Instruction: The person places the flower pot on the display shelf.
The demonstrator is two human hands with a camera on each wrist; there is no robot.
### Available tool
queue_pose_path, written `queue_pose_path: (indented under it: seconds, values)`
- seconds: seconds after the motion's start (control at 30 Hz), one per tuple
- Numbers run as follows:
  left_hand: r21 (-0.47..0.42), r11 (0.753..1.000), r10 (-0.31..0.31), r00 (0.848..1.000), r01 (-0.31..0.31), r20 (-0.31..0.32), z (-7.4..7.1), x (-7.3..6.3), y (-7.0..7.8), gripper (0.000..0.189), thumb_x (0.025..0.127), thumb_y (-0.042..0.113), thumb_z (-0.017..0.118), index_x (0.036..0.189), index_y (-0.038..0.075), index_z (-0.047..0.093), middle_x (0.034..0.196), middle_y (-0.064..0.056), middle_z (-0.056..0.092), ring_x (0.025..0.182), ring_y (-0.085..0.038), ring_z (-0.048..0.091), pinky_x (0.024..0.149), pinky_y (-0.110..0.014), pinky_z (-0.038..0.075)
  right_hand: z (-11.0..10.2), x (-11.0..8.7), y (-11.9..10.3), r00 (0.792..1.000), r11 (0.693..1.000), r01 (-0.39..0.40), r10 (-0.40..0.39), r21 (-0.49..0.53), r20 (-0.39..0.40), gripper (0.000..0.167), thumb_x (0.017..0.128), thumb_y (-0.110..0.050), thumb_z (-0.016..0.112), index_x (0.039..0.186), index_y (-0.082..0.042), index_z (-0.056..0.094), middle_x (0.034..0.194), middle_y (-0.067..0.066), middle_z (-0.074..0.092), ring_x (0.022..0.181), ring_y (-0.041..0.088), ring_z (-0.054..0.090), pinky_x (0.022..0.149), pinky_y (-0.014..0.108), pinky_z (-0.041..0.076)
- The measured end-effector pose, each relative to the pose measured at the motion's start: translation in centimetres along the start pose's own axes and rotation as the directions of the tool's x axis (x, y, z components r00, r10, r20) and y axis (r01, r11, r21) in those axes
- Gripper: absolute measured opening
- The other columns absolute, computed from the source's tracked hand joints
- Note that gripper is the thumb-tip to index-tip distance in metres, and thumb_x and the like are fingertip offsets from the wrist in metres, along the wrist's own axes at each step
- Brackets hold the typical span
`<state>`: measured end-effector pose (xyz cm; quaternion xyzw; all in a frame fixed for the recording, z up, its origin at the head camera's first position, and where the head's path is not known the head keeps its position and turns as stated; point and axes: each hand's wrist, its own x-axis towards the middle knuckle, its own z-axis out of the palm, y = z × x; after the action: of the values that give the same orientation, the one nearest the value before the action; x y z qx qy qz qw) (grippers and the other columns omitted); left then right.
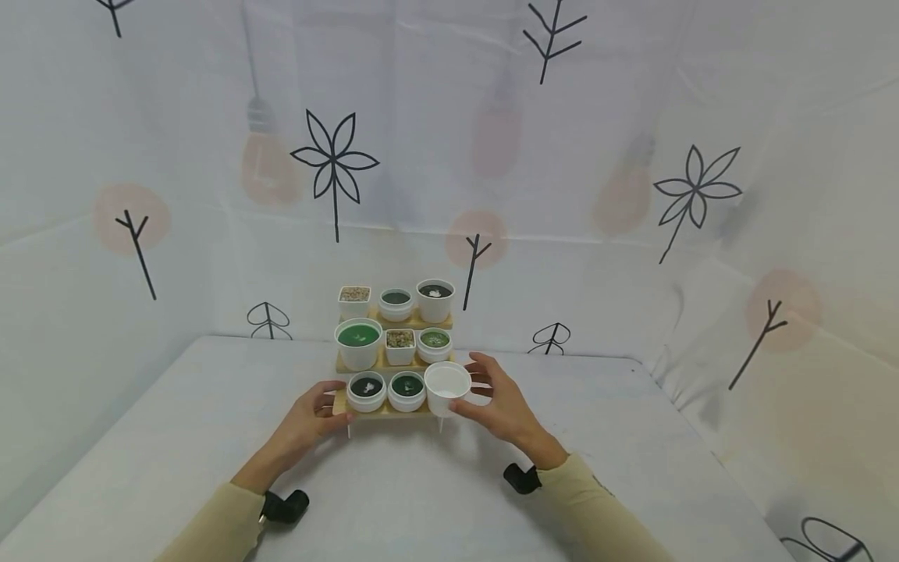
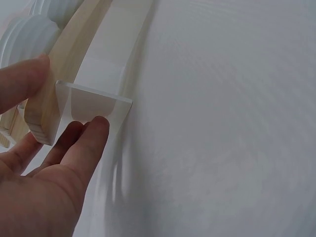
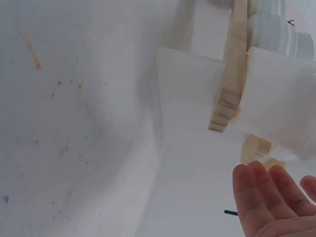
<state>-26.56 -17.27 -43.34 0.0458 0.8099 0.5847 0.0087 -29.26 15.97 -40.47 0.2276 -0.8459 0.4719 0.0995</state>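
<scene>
A three-step stand with pale wooden shelves (image 1: 386,411) and translucent white supports (image 2: 94,101) holds rows of small cups. My left hand (image 1: 314,410) grips the left end of the lowest shelf, its thumb on the wood and other fingers beneath, by the support. At that shelf's right end stands an empty-looking white cup (image 1: 447,382). My right hand (image 1: 502,402) is beside it, fingers extended around its right side; the thumb overlaps the cup in the head view. In the right wrist view, the fingertips (image 3: 254,170) are just off the cup wall (image 3: 276,98).
Left of the white cup sit a dark-filled cup (image 1: 367,390) and a green-filled cup (image 1: 407,390). Higher steps carry a larger green cup (image 1: 358,343), a square cup of grains (image 1: 400,346) and several others. A printed cloth backdrop (image 1: 421,195) rises behind the white table (image 1: 393,499).
</scene>
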Motion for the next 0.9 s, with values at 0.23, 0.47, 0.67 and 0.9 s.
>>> queue_pose_path:
  seconds: [0.23,0.47,0.67,0.9]
  values:
    - [0.034,0.999,-0.010,1.000,0.010,-0.009,-0.1,0.0,0.2,0.069,0.082,0.019,0.076,0.139,0.008,0.040,0.127,-0.021,0.053,0.114,-0.033,0.056,0.091,-0.045,0.048,-0.9,-0.3,-0.1,1.000,0.999,-0.018,0.018,-0.032,-0.005,0.087,0.073,-0.039,0.082,0.143,-0.015,0.036,0.129,0.010,0.054,0.114,0.026,0.057,0.095,0.041,0.047]
    - [0.049,0.999,-0.005,1.000,0.006,-0.014,-0.5,0.0,0.1,0.072,0.080,0.023,0.077,0.139,0.008,0.040,0.128,-0.021,0.053,0.114,-0.034,0.056,0.091,-0.044,0.048,-2.1,-0.8,0.2,1.000,0.997,-0.023,0.021,-0.079,-0.022,0.085,0.074,-0.035,0.082,0.143,-0.016,0.036,0.131,0.005,0.053,0.118,0.023,0.054,0.096,0.039,0.046]
    - [0.064,0.998,-0.014,1.000,0.015,-0.018,-1.1,-0.2,0.3,0.076,0.079,0.028,0.078,0.141,0.009,0.038,0.130,-0.022,0.051,0.117,-0.036,0.054,0.093,-0.046,0.048,-3.6,-1.6,0.4,0.999,0.991,0.001,-0.005,-0.131,-0.033,0.083,0.075,-0.035,0.081,0.142,-0.014,0.038,0.131,0.006,0.053,0.118,0.026,0.054,0.096,0.041,0.046]
    - [0.144,0.990,0.006,1.000,-0.003,-0.020,-2.2,-0.8,0.8,0.076,0.080,0.034,0.076,0.141,0.009,0.037,0.133,-0.023,0.050,0.121,-0.038,0.052,0.093,-0.049,0.047,-5.6,-2.2,1.1,0.994,0.974,0.068,-0.084,-0.217,-0.065,0.079,0.078,-0.035,0.079,0.142,-0.011,0.039,0.135,0.007,0.049,0.119,0.025,0.051,0.095,0.042,0.046]
